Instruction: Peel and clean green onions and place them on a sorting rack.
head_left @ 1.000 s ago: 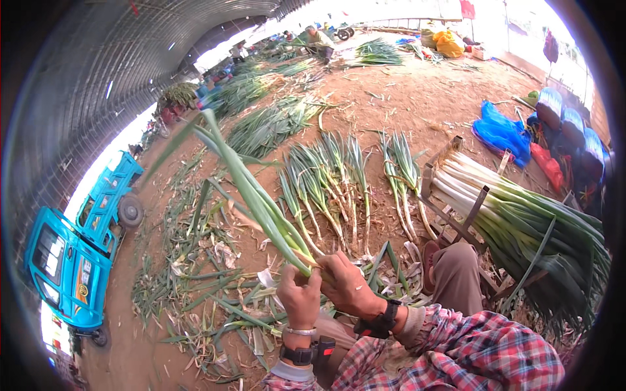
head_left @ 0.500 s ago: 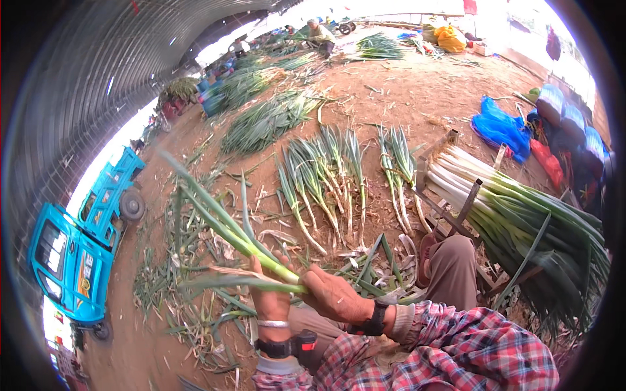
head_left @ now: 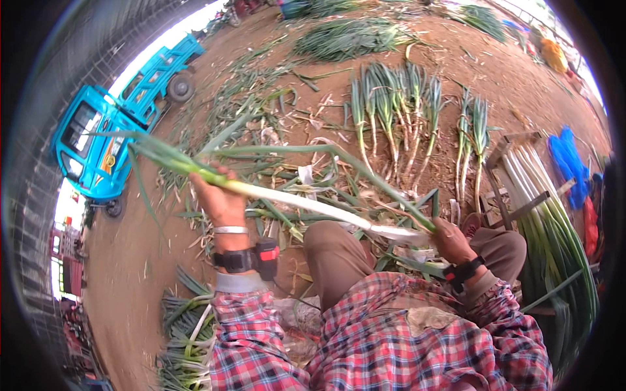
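Observation:
My left hand [head_left: 222, 201] is closed round a long green onion [head_left: 306, 203] where its green top meets the white shank. The white end points right and smears with motion near my right hand [head_left: 452, 241]. That hand grips the end of a long, bent green onion leaf [head_left: 274, 150], whose far part reaches back toward the onion's green top. Whether the leaf is still joined to the onion, I cannot tell. Beyond my hands, untrimmed green onions [head_left: 398, 111] lie side by side on the soil, with a smaller group [head_left: 471, 133] to their right.
At right, a metal rack [head_left: 521, 207] holds a thick bundle of white-stemmed green onions [head_left: 554, 260]. Leaf scraps [head_left: 248, 130] litter the ground, and more green onions [head_left: 186, 339] lie at lower left. A blue three-wheeled truck [head_left: 98, 140] stands left; blue netting [head_left: 568, 166] lies right.
My hands were close together on the onion; now the right has moved well to the right with a leaf, and the white shank shows. The view has tilted down.

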{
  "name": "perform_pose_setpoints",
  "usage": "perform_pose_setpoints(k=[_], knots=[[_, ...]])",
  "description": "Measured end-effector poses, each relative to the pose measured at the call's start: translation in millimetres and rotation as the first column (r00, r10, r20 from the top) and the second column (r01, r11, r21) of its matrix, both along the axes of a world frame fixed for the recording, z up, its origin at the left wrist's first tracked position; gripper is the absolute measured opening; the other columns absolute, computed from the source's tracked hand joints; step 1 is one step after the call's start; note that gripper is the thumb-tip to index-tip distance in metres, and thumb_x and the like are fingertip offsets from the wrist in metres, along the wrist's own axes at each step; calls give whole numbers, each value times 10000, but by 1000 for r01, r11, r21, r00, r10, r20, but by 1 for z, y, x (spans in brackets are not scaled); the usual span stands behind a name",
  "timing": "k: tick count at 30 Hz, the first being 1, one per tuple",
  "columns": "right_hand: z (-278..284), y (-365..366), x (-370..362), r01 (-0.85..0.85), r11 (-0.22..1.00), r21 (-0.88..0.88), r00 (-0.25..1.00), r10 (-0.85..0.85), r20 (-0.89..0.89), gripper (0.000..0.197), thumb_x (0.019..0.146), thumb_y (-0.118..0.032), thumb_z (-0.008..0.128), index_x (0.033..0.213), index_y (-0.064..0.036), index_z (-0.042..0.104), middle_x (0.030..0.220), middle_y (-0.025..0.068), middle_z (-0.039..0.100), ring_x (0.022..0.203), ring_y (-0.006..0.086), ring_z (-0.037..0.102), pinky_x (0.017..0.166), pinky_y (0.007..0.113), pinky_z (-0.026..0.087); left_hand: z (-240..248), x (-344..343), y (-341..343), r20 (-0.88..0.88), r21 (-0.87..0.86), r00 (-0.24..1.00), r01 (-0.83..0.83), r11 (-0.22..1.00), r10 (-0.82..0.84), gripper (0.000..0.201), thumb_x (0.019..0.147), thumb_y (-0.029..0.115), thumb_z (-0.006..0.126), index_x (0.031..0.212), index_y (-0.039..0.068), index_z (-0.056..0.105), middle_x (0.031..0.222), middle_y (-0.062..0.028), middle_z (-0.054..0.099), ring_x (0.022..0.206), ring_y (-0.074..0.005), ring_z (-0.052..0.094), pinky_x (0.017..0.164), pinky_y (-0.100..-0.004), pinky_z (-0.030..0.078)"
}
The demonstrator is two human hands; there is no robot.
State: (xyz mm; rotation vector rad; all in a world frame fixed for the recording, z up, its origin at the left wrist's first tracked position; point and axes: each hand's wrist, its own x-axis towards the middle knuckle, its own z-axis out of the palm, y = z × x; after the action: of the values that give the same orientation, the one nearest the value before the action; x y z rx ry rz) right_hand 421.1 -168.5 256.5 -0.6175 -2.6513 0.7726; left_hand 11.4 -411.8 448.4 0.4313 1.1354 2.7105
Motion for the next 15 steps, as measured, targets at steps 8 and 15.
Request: perform_pose_setpoints(k=[8,15], knots=[[-74,9,44,193,980,56,856,-196,479,410,705,-176,709,1050,-14,559,990,234,587,981,432,578,836,480,480,4,-85,-294,-187,-384,832,-551,741,522,274,937,320,580,1021,60,558,853,-36,507,763,-158,504,688,-333,454],[-14,8,-25,-58,984,-166,998,58,-5,390,774,-167,695,1111,-17,566,1011,207,572,952,387,574,817,439,471,-89,50,-236,-75,-588,943,-305,749,325,471,928,71,571,1368,39,407,1222,-126,559,1078,-227,580,899,-339,470]])
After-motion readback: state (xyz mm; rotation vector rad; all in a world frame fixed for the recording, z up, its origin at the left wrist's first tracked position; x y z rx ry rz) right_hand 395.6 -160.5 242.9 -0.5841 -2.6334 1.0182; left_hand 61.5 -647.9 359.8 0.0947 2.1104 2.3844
